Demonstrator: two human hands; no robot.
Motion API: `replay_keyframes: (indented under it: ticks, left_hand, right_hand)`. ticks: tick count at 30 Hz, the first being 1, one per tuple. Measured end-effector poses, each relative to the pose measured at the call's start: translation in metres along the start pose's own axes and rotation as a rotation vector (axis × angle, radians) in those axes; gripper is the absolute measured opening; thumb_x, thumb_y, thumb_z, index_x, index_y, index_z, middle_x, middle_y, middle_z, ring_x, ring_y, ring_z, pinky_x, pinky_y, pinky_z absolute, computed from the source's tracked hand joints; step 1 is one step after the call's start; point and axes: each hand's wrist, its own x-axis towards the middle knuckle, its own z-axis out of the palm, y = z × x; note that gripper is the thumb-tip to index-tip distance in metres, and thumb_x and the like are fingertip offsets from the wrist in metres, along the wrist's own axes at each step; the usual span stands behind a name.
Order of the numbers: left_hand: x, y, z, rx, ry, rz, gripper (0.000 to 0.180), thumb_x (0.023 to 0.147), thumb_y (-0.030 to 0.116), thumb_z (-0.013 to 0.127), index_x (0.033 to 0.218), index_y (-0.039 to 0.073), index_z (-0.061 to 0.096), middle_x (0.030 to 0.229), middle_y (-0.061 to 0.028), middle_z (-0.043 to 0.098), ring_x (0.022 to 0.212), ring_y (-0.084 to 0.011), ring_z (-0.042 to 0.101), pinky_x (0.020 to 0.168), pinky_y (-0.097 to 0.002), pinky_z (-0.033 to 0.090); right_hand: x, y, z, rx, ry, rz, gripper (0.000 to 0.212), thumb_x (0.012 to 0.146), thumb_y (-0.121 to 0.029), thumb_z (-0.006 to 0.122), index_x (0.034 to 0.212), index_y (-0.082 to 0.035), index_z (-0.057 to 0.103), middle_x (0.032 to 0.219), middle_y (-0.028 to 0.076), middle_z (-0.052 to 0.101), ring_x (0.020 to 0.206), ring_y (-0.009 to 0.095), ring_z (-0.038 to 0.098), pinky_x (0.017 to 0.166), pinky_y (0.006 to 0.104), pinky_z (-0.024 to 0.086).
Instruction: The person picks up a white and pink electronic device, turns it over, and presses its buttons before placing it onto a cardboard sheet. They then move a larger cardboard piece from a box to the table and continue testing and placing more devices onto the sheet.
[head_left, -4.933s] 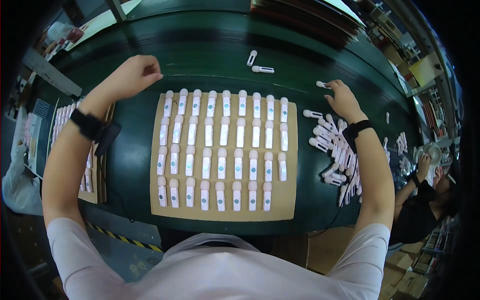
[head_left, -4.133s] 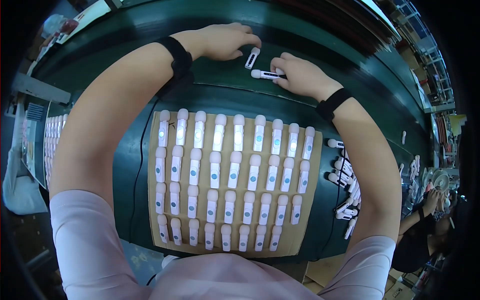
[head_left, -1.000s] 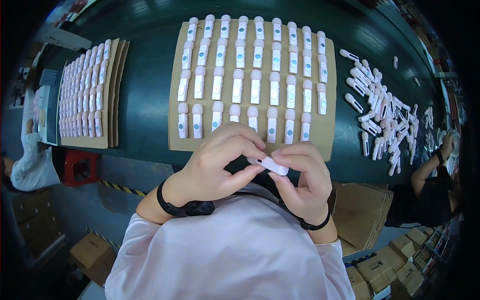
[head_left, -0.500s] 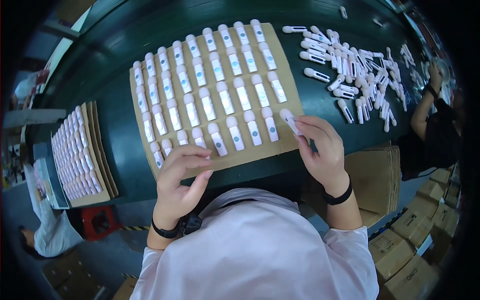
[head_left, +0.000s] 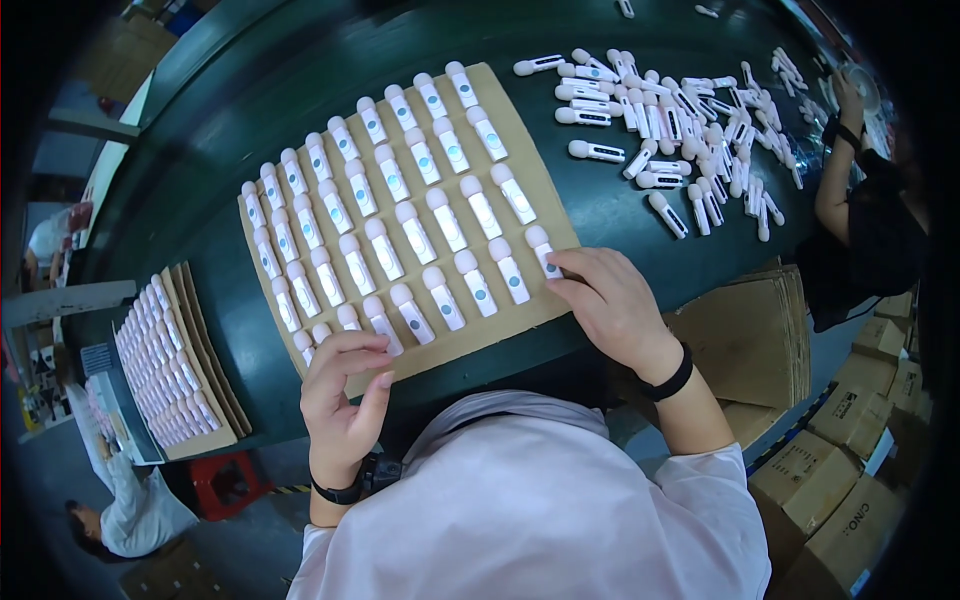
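Note:
A brown cardboard sheet (head_left: 480, 345) lies on the dark green table, bearing rows of small white stick-shaped devices with round pinkish heads; many show a blue dot. At the right end of the near row, my right hand (head_left: 612, 305) pinches one such white device (head_left: 546, 262) between thumb and fingers. The device rests on or just over the sheet; its lower end is partly covered by the fingertips. Over the sheet's near left corner is my left hand (head_left: 345, 395), thumb and fingers apart, holding nothing. Its fingertips are close to another device (head_left: 383, 325) in the near row.
Loose white devices (head_left: 690, 125) lie in a heap at the far right. Filled cardboard sheets (head_left: 215, 440) are stacked at the left. Cartons (head_left: 845, 510) and leaning cardboard (head_left: 750, 340) stand at right. A co-worker's arm (head_left: 840, 190) reaches in at far right; another person (head_left: 135, 510) is at left.
My right hand has brought the device leftward, into line with the near row on the sheet. My left hand stays open near the corner. The whole view has shifted and turned slightly.

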Motion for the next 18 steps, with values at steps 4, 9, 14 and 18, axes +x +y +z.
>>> replay_keyframes:
  ticks: [4, 9, 14, 18]
  left_hand:
    - [0.000, 0.003, 0.001, -0.022, -0.034, -0.017, 0.010, 0.082, -0.002, 0.063, 0.091, -0.002, 0.062, 0.103, -0.0150, 0.062, 0.093, -0.0228, 0.059, 0.085, -0.0319, 0.046]
    - [-0.003, -0.001, 0.007, -0.050, 0.039, -0.046, 0.011, 0.079, -0.002, 0.064, 0.090, -0.003, 0.063, 0.101, -0.0149, 0.063, 0.092, -0.0235, 0.059, 0.084, -0.0318, 0.045]
    - [0.001, 0.002, 0.013, -0.107, 0.008, -0.047, 0.008, 0.081, -0.001, 0.063, 0.089, -0.003, 0.062, 0.102, -0.0150, 0.061, 0.093, -0.0229, 0.057, 0.084, -0.0312, 0.044]
    - [0.004, 0.005, 0.011, -0.067, -0.082, 0.059, 0.008, 0.088, -0.004, 0.058, 0.096, -0.002, 0.060, 0.107, -0.0133, 0.058, 0.095, -0.0179, 0.055, 0.084, -0.0276, 0.045]
  right_hand:
    - [-0.002, 0.001, -0.004, -0.018, -0.008, 0.022, 0.021, 0.074, -0.001, 0.069, 0.094, -0.004, 0.064, 0.109, 0.012, 0.062, 0.095, 0.031, 0.062, 0.080, 0.0392, 0.050]
    - [-0.023, 0.003, -0.033, -0.070, 0.072, 0.117, 0.022, 0.073, -0.003, 0.071, 0.094, -0.005, 0.064, 0.109, 0.012, 0.063, 0.094, 0.031, 0.062, 0.080, 0.0399, 0.050]
    - [-0.088, 0.016, -0.076, -0.354, 0.208, 0.410, 0.022, 0.075, -0.003, 0.069, 0.097, -0.005, 0.063, 0.110, 0.013, 0.062, 0.095, 0.032, 0.061, 0.082, 0.0401, 0.049]
    - [-0.180, 0.054, -0.125, -0.563, 0.279, 0.763, 0.022, 0.078, -0.008, 0.070, 0.098, -0.006, 0.062, 0.105, 0.015, 0.061, 0.097, 0.036, 0.059, 0.084, 0.0432, 0.048]
